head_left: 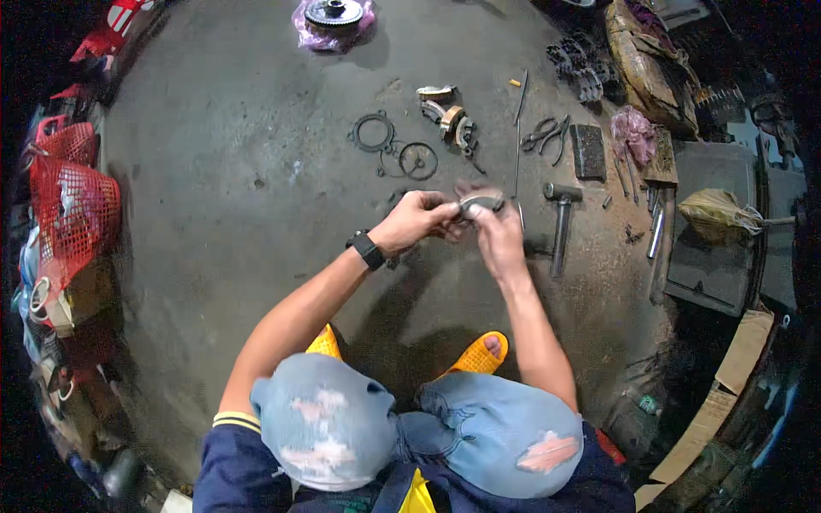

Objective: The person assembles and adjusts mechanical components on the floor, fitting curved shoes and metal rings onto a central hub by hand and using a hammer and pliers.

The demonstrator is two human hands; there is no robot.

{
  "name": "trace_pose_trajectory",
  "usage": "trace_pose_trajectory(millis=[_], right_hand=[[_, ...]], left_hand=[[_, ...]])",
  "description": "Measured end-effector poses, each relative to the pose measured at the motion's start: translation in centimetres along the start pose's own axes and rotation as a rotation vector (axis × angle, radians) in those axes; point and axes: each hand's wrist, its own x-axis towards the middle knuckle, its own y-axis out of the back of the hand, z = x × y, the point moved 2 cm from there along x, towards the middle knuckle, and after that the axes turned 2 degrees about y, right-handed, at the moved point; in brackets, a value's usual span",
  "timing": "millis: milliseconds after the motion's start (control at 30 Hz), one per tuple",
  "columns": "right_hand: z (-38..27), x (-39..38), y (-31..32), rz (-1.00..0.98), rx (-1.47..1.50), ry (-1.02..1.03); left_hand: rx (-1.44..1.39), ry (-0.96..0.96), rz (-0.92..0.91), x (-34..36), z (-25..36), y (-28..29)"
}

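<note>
Above the floor in front of my knees, my right hand grips a small curved metal shoe, like a clutch shoe, thumb along its near side. My left hand, with a black watch on the wrist, is closed with fingertips pinching at the shoe's left end. Motion blurs the right fingers, so the exact hold on the far side is hidden. Beyond my hands lie similar curved shoes, a flat ring gasket with small ears and a thin round ring.
To the right lie a hammer, pliers, a long thin rod, a dark rectangular block and a grey case. A toothed metal wheel sits on purple plastic at the far side. A red basket stands left.
</note>
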Motion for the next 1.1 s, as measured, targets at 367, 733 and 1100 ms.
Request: trace_pose_trajectory(millis=[367,733,1100], right_hand=[[2.4,-6.1,3.6,-0.119,-0.418,-0.36],[4.4,-2.8,-0.6,-0.126,-1.317,0.229],[6.3,-3.3,-1.2,-0.065,-1.444,0.205]], left_hand=[[1.139,-0.61,-0.063,-3.3,-2.2,-1.2],[1.568,-0.47,0.362,-1.4,-3.1,3.4],[1.526,-0.587,0.37,-0.8,-4.5,4.0]])
